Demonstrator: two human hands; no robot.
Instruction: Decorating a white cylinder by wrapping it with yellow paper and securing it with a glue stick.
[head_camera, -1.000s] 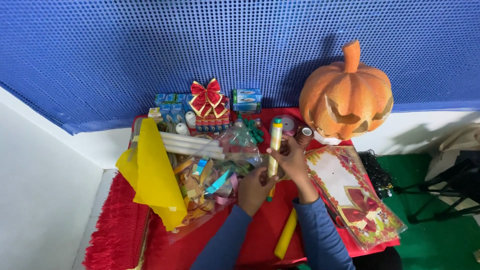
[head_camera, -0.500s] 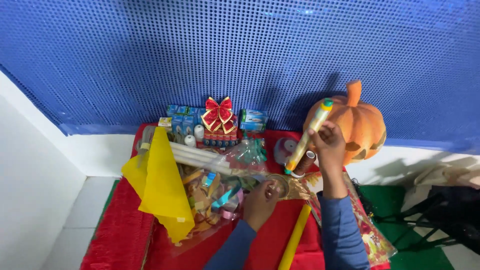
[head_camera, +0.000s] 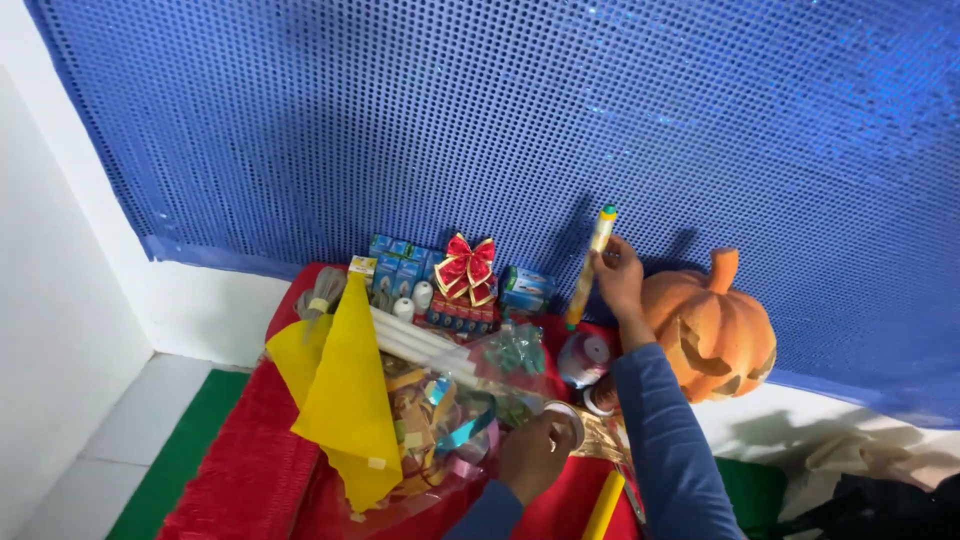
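My right hand (head_camera: 618, 278) is raised against the blue sequin backdrop (head_camera: 520, 130), gripping a slim yellow stick with a green tip (head_camera: 592, 262) held upright and slightly tilted. Lower down, my left hand (head_camera: 533, 455) is closed around a roll of tape (head_camera: 568, 420) above the red table (head_camera: 250, 470). Beside that hand lies a clear plastic bag of colourful ribbons and trinkets (head_camera: 440, 420). An orange carved pumpkin (head_camera: 715, 330) sits just right of my raised arm.
A yellow paper flag (head_camera: 345, 390) drapes over the table's left side. Behind it lie white tubes (head_camera: 415, 340), small blue boxes (head_camera: 400, 268), a red and gold bow (head_camera: 466, 268) and a yellow roll (head_camera: 604, 505) near the front edge. A white wall stands at left.
My right hand has lifted the yellow stick from the table up to the blue backdrop. The left hand stayed low by the bag. The view has tilted up and shifted.
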